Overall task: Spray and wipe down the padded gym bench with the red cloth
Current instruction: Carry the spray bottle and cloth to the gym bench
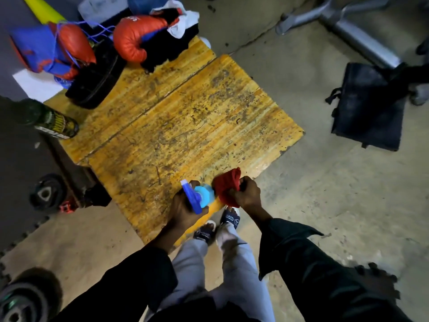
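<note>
Both hands are closed: the left hand [183,209] grips a blue spray bottle [197,196], the right hand [247,196] bunches the red cloth [226,185] above the near corner of a scuffed yellow surface [185,117]. No padded bench is clearly identifiable, so locating it should come before spraying lightly and wiping in overlapping strokes.

Gloves [130,38] + can [55,123] far end; tabletop [185,117] mid free

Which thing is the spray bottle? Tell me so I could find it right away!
Start at the big scratched yellow wooden platform in the middle of the floor and go to its near corner, where two hands meet. The spray bottle is in the left hand, beside the red cloth bunched in the right hand. It is the only blue thing there, with a dark blue trigger top.
</note>
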